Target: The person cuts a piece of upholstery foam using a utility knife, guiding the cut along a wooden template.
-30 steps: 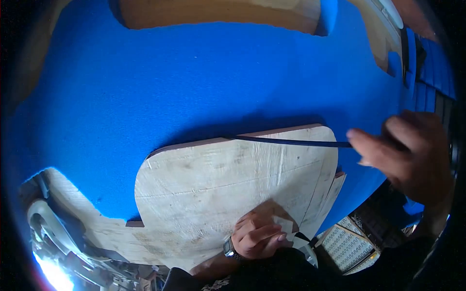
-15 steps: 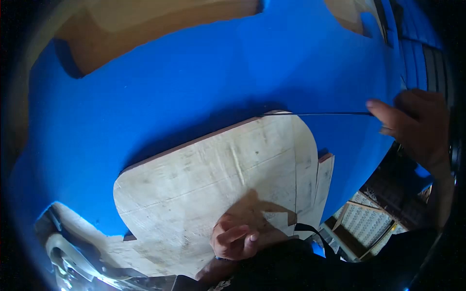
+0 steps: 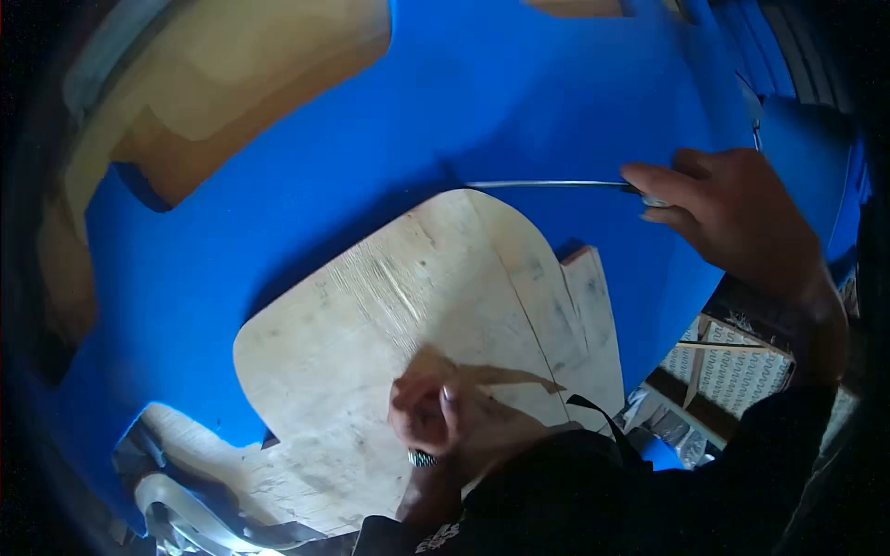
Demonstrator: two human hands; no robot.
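Note:
A pale wooden template board (image 3: 315, 361) with rounded corners lies on a large, thick blue sheet (image 3: 306, 176). My right hand (image 3: 732, 204) grips the handle of a knife with a long, thin blade (image 3: 547, 183). The blade runs sideways over the blue sheet, and its tip reaches the board's upper corner. My left hand (image 3: 426, 412) is over the lower middle of the board, its fingers loosely curled and nothing visible in them. A metal band (image 3: 422, 458) circles the left wrist. A narrower wood piece (image 3: 586, 287) sits along the board's right side.
Deep cutouts in the blue sheet bare a brown surface (image 3: 213, 139) at the upper left. A curved grey metal part (image 3: 176, 510) stands at the lower left. Below the right arm is a box with a patterned panel (image 3: 742, 371). Stacked blue and dark sheets (image 3: 769, 51) fill the upper right.
My right hand and the knife have moved left along the board's upper edge. The view has turned and shifted. My left hand stays over the board with its fingers curled.

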